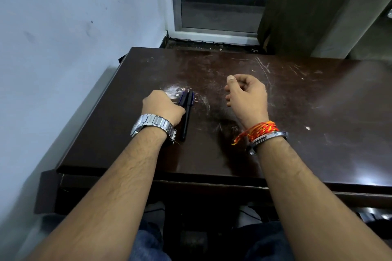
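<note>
A black pen lies on the dark brown desk, its cap pointing away from me. A blue pen lies right beside it, its lower part hidden under my left hand. That hand, with a metal watch at the wrist, is curled over the pens with its knuckles up and its fingertips hidden. My right hand hovers to the right of the pens. Its fingers are loosely curled, its thumb is raised, and it holds nothing. It wears red-orange threads and a steel bangle at the wrist.
The desk top is scratched, with a whitish scuff just beyond the pens. A pale wall runs along the desk's left side. A glass door frame and a dark cabinet stand behind the desk.
</note>
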{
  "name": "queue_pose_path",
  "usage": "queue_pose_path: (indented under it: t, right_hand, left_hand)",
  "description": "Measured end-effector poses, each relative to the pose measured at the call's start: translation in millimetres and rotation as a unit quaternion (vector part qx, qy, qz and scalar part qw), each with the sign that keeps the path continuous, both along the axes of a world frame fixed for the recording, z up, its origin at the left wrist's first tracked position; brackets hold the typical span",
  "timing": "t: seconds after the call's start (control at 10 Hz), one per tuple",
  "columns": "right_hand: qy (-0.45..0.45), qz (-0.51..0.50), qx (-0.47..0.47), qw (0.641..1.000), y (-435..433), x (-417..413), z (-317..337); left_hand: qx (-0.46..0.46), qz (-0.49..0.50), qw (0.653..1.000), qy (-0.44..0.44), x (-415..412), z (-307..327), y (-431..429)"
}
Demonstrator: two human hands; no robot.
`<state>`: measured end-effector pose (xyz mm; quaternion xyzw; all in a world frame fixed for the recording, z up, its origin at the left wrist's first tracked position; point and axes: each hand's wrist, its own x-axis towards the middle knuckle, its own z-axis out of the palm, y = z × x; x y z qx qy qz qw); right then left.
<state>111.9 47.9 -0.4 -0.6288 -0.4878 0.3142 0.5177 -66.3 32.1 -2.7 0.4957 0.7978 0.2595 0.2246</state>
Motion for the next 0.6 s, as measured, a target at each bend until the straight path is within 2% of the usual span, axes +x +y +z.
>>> queue_pose_path:
  t: [0.3, 0.6]
  right_hand:
    - [-0.005, 0.011, -0.003, 1.000, -1.5, -2.8, -1.0]
    - [-0.019, 0.016, 0.015, 1.000, -10.2, -3.7, 6.8]
  left_hand:
    - [0.014, -0.006, 1.000, 0.010, 2.9, 0.0, 1.1]
    - [0.071, 0.024, 0.997, -0.004, 6.1, 10.0, -8.0]
